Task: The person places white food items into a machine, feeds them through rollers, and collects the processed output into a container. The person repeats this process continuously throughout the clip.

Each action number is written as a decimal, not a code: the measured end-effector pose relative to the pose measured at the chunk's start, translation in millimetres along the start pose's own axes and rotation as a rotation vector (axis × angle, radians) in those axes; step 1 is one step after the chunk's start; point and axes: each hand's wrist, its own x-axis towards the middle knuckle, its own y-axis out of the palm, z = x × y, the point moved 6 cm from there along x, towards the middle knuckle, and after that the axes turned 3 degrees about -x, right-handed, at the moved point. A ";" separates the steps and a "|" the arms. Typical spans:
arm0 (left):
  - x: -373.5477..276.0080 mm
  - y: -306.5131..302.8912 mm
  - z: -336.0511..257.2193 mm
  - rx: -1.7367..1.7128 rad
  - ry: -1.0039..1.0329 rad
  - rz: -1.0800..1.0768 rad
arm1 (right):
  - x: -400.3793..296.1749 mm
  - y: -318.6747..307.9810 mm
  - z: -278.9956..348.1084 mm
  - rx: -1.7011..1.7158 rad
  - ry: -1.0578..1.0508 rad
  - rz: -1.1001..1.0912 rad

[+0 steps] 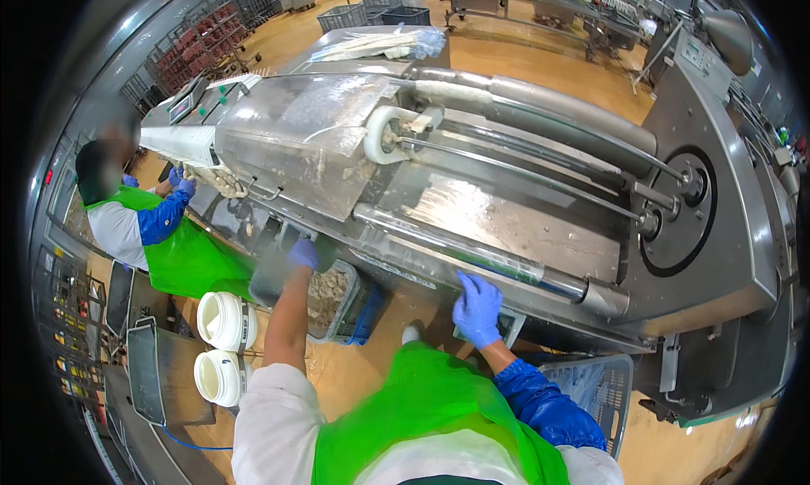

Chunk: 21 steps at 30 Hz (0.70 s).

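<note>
My left hand (302, 255), in a blue-violet glove, is motion-blurred at the front of a stainless steel sausage machine (405, 232). It is above a grey plastic crate (352, 282) with pale ground meat (326, 295) in it. A blurred grey shape lies around this hand, and I cannot tell whether it grips anything. My right hand (479, 308), gloved the same way, is at the machine's front edge with the index finger extended and nothing held. Just below it sits a small grey-framed box (509, 327). Steel rods (525, 181) run lengthwise above the machine's bed, beside a clear cover (304, 112).
At left, a co-worker in a green apron (190, 257) handles pale sausages (221, 180). Two white tubs (221, 320) stand on my left, beside a steel bin (168, 371). A grey basket (620, 390) with clear plastic is at my right. Pale casings (380, 45) lie behind the machine.
</note>
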 end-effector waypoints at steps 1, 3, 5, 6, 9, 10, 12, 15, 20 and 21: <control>-1.0 0.6 7.1 0.005 0.017 -0.006 | 19.0 4.8 14.1 0.106 -0.018 0.026; -1.6 7.2 21.0 0.015 0.046 -0.014 | 82.0 7.9 60.4 0.283 -0.147 -0.065; 0.8 3.5 11.5 -0.041 0.059 0.018 | 148.5 24.5 90.9 0.436 -0.133 -0.154; 1.4 0.0 5.4 -0.062 0.069 0.033 | 182.6 34.0 98.4 0.530 -0.128 -0.234; -8.2 -1.0 14.3 -0.076 0.066 0.018 | 268.8 79.7 118.1 0.741 0.168 0.044; -10.8 -0.6 20.6 -0.118 0.047 -0.023 | 287.2 83.2 123.3 0.807 0.193 0.036; -10.2 -14.9 4.7 -0.130 0.076 -0.001 | 316.3 105.6 104.4 0.709 0.149 -0.015; -12.7 -8.6 16.3 -0.232 0.080 0.054 | 320.2 119.1 109.7 0.824 0.125 0.118; 0.1 -11.8 62.6 -0.437 0.372 -0.084 | 251.1 102.5 110.4 0.296 0.017 0.371; 1.2 -19.7 65.7 -0.416 0.474 -0.144 | 215.5 112.2 95.9 0.171 -0.009 0.462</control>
